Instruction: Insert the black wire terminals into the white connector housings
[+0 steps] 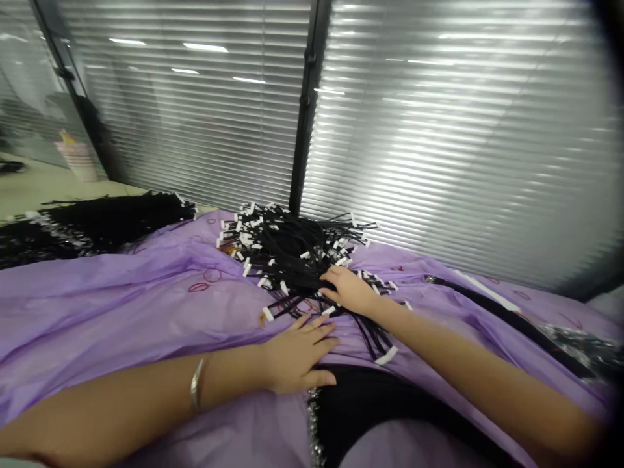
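Observation:
A heap of thin black straps with white tags (287, 250) lies on a purple sheet (121, 305) in front of me. My right hand (348, 289) rests on the near edge of the heap, fingers curled into the straps. My left hand (297, 351) lies flat on the sheet just below the heap, fingers stretched out, holding nothing. A silver bangle (195, 385) sits on my left wrist. A black strap bundle (370, 400) with a shiny edge lies right under my left hand.
Another pile of black straps (92, 224) lies at the far left. A long black strap (507, 315) runs along the sheet at right. Small red rubber bands (205, 281) dot the sheet. Window blinds (439, 130) and a dark post (305, 110) close off the back.

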Action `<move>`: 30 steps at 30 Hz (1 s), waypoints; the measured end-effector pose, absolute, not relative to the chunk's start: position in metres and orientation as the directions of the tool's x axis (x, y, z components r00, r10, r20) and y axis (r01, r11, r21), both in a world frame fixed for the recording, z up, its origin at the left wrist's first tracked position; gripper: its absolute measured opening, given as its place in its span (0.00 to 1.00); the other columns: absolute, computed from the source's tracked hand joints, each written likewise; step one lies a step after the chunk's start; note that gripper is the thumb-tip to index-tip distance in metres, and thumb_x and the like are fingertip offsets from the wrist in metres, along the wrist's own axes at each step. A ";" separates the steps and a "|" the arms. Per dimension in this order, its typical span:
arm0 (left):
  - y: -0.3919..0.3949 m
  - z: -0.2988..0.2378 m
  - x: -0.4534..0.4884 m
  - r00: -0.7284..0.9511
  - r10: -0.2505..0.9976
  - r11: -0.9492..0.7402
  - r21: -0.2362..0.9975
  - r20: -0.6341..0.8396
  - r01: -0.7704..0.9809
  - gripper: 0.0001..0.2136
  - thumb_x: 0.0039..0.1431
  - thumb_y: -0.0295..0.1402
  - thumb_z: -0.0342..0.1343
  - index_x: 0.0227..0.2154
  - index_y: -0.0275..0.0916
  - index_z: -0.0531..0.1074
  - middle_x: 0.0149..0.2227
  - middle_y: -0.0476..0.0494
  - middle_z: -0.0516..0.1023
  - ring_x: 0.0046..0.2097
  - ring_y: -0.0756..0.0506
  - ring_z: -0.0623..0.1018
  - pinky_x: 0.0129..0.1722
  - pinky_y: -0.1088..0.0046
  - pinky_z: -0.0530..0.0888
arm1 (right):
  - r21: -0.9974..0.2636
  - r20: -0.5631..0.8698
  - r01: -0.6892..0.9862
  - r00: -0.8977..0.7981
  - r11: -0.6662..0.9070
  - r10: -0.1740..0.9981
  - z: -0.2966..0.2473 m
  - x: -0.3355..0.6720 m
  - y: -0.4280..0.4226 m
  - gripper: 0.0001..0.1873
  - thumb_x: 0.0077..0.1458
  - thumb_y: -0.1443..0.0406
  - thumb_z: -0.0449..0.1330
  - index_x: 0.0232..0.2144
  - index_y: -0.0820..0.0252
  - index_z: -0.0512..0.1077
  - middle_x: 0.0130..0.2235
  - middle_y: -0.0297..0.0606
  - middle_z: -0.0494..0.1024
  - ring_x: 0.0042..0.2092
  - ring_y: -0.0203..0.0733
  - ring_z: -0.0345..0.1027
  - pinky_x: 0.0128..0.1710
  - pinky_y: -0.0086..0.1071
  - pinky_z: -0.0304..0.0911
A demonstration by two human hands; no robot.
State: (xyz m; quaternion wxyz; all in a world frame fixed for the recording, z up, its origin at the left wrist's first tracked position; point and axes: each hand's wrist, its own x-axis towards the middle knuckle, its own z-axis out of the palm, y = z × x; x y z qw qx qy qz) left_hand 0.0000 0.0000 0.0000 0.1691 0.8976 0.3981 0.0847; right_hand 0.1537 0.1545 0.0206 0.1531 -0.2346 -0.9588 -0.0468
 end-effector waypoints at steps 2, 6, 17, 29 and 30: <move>0.000 -0.001 -0.002 0.676 0.732 -0.649 0.384 0.082 0.656 0.31 0.61 0.51 0.39 0.58 0.32 0.60 0.62 0.30 0.57 0.66 0.32 0.48 0.62 0.48 0.48 | 0.039 0.322 0.464 -0.844 0.885 0.428 0.014 0.137 0.163 0.05 0.58 0.67 0.57 0.34 0.66 0.71 0.34 0.37 0.73 0.39 0.38 0.67 0.42 0.35 0.64; 0.000 0.002 -0.002 0.666 0.692 -0.683 0.551 0.278 0.479 0.20 0.62 0.43 0.45 0.48 0.34 0.69 0.53 0.33 0.70 0.60 0.37 0.61 0.61 0.56 0.54 | 0.067 0.430 0.523 -0.784 0.850 0.448 0.034 0.147 0.159 0.08 0.62 0.70 0.49 0.33 0.65 0.68 0.35 0.40 0.70 0.37 0.40 0.65 0.40 0.35 0.63; -0.004 0.036 0.000 0.390 0.895 0.428 0.658 -0.216 -0.619 0.26 0.49 0.21 0.56 0.52 0.31 0.60 0.59 0.30 0.62 0.52 0.37 0.74 0.53 0.63 0.70 | 0.244 0.658 0.608 -0.677 0.756 0.331 0.109 0.273 0.102 0.05 0.61 0.69 0.49 0.35 0.63 0.65 0.35 0.43 0.71 0.38 0.43 0.66 0.37 0.33 0.62; 0.013 0.026 0.035 0.222 0.848 0.528 0.742 -0.480 -0.412 0.04 0.56 0.26 0.52 0.27 0.31 0.68 0.29 0.39 0.76 0.35 0.45 0.80 0.43 0.70 0.76 | 0.243 0.325 0.593 -0.796 0.768 0.511 0.072 0.337 0.097 0.11 0.60 0.72 0.49 0.35 0.65 0.72 0.37 0.46 0.71 0.40 0.46 0.63 0.42 0.39 0.59; 0.017 0.024 0.039 0.248 0.835 0.550 0.736 -0.491 -0.394 0.05 0.56 0.27 0.51 0.27 0.31 0.68 0.29 0.38 0.76 0.35 0.44 0.80 0.44 0.69 0.76 | 0.214 0.298 0.615 -0.781 0.759 0.549 0.074 0.332 0.097 0.11 0.60 0.71 0.50 0.33 0.64 0.73 0.35 0.45 0.71 0.38 0.45 0.63 0.40 0.38 0.59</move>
